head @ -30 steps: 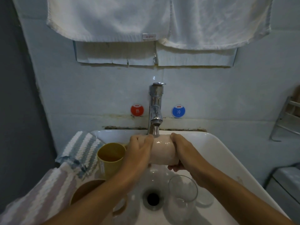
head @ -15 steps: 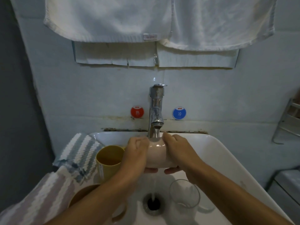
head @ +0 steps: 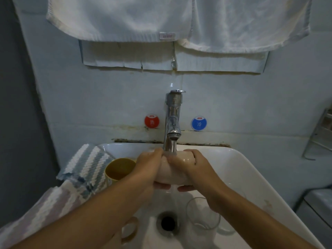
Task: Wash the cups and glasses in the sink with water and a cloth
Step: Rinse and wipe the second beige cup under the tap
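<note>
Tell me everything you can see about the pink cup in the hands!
The pink cup is pale, smooth and shiny wet, maybe plastic or ceramic. It lies on its side over the sink, right under the running tap. The left hand and right hand grip it, covering its ends, with water pouring on top.

You can read "OYO" on the red sticker point(head: 152, 121), left of centre on the wall, and on the blue sticker point(head: 198, 123) right of it. The towel tag point(head: 167, 36), upper centre, is too blurred to read.
</note>
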A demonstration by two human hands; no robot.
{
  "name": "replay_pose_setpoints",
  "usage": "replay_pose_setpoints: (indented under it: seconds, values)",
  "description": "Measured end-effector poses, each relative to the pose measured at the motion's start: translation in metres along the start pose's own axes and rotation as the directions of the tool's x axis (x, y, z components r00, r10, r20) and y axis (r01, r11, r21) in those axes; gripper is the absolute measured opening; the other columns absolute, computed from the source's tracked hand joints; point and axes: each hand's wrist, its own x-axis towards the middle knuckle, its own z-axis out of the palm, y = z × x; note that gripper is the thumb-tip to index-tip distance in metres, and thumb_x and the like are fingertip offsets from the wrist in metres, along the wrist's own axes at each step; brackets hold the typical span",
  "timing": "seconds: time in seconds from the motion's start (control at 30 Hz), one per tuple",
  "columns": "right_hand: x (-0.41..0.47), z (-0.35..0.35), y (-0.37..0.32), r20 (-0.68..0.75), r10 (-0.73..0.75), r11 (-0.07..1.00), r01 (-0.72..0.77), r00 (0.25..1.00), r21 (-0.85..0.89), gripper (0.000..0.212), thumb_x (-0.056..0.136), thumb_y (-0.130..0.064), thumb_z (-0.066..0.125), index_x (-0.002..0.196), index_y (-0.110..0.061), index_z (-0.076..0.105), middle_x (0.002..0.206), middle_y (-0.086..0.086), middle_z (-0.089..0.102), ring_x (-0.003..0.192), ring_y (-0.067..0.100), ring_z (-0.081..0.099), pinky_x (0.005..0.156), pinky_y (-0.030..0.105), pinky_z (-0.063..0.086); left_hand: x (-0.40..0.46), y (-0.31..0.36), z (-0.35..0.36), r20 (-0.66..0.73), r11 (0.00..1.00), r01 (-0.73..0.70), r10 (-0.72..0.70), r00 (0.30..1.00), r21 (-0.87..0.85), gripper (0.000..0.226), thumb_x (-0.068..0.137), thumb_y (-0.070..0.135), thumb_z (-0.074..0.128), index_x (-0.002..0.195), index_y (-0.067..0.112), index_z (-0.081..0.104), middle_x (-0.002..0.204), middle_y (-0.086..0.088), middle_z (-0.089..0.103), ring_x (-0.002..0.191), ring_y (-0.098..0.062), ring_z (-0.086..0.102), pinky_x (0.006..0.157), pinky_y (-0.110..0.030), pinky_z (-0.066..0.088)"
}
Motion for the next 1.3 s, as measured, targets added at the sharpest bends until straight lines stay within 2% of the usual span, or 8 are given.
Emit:
replay_pose_setpoints:
  seconds: [0.13, 0.33, 0.57, 0.73, 0.8, 1.0, 1.1, 1.3]
  values:
    - [0.000, 0.001, 0.002, -0.036, -0.011, 1.000, 0.011, 0.999, -0.012, 0.056, 0.079, -0.049, 0.074, 0.122, -0.030, 0.043, 0.105, -0.009, 0.052, 0.093, 0.015, 0.058, 0.066, 0.026, 0.060, -0.003, -0.003, 0.003, -0.019, 0.997, -0.071, 0.072, 0.997, 0.019, 0.031, 0.100, 0.032, 0.047, 0.126, 0.016, 0.052, 0.117, -0.019, 0.055, 0.096, -0.035, 0.060, 0.067, -0.042, 0.062]
    - [0.004, -0.001, 0.006, -0.137, -0.050, 0.999, 0.050, 0.989, 0.002, 0.033, 0.088, -0.046, 0.065, 0.113, -0.030, 0.050, 0.102, -0.009, 0.054, 0.090, 0.016, 0.059, 0.067, 0.033, 0.062, -0.007, -0.012, 0.010, -0.028, 0.995, -0.093, 0.094, 0.995, 0.032, 0.029, 0.099, 0.029, 0.052, 0.126, 0.022, 0.043, 0.122, -0.015, 0.047, 0.085, -0.029, 0.057, 0.056, -0.037, 0.060]
    - [0.003, -0.001, 0.005, -0.026, -0.062, 0.997, 0.063, 0.998, 0.038, 0.055, 0.079, -0.040, 0.077, 0.122, -0.029, 0.044, 0.110, -0.005, 0.054, 0.095, 0.017, 0.059, 0.060, 0.021, 0.059, -0.004, -0.011, 0.001, -0.063, 0.992, -0.078, 0.073, 0.995, -0.094, 0.023, 0.100, 0.033, 0.052, 0.118, 0.019, 0.055, 0.106, -0.016, 0.053, 0.087, -0.034, 0.060, 0.070, -0.049, 0.061]
    - [0.007, 0.001, 0.006, -0.139, -0.028, 0.995, 0.041, 0.990, 0.090, 0.007, 0.103, -0.036, 0.044, 0.108, -0.034, 0.049, 0.105, -0.007, 0.051, 0.091, 0.016, 0.054, 0.054, 0.022, 0.057, -0.017, -0.016, -0.001, 0.021, 0.965, -0.242, 0.241, 0.970, 0.105, 0.047, 0.090, 0.036, 0.065, 0.130, 0.026, 0.042, 0.121, -0.006, 0.048, 0.099, -0.025, 0.058, 0.078, -0.045, 0.061]
    - [0.006, -0.002, 0.008, -0.122, -0.033, 0.995, 0.044, 0.992, 0.094, 0.010, 0.104, -0.036, 0.040, 0.109, -0.033, 0.048, 0.102, -0.011, 0.049, 0.090, 0.015, 0.053, 0.054, 0.021, 0.057, -0.014, -0.019, 0.003, -0.019, 0.973, -0.167, 0.172, 0.985, 0.160, 0.062, 0.084, 0.038, 0.071, 0.132, 0.026, 0.035, 0.121, -0.008, 0.045, 0.097, -0.025, 0.058, 0.081, -0.044, 0.059]
    - [0.001, -0.001, 0.004, 0.000, 0.035, 0.992, -0.035, 0.999, 0.125, 0.045, 0.087, -0.041, 0.069, 0.123, -0.032, 0.043, 0.109, -0.007, 0.047, 0.095, 0.019, 0.055, 0.059, 0.029, 0.061, 0.005, -0.016, -0.001, -0.132, 0.985, -0.173, 0.175, 0.976, 0.027, 0.022, 0.102, 0.037, 0.044, 0.115, 0.020, 0.047, 0.105, -0.016, 0.055, 0.085, -0.025, 0.055, 0.071, -0.045, 0.054]
    - [0.002, 0.003, 0.002, -0.050, 0.064, 0.989, -0.056, 0.997, 0.140, 0.036, 0.092, -0.040, 0.063, 0.122, -0.030, 0.045, 0.114, -0.001, 0.048, 0.095, 0.021, 0.055, 0.057, 0.030, 0.061, -0.006, -0.016, -0.008, -0.067, 0.971, -0.233, 0.237, 0.969, 0.060, 0.017, 0.103, 0.040, 0.041, 0.116, 0.030, 0.046, 0.105, -0.004, 0.050, 0.091, -0.022, 0.056, 0.080, -0.045, 0.057]
    - [0.002, 0.003, 0.007, -0.092, 0.027, 0.994, -0.017, 0.995, 0.111, 0.018, 0.103, -0.040, 0.043, 0.118, -0.031, 0.045, 0.108, -0.005, 0.047, 0.091, 0.017, 0.054, 0.052, 0.026, 0.058, -0.024, -0.011, -0.009, 0.091, 0.979, -0.206, 0.204, 0.975, 0.011, 0.046, 0.090, 0.036, 0.065, 0.129, 0.025, 0.044, 0.114, -0.003, 0.048, 0.099, -0.026, 0.058, 0.062, -0.042, 0.062]
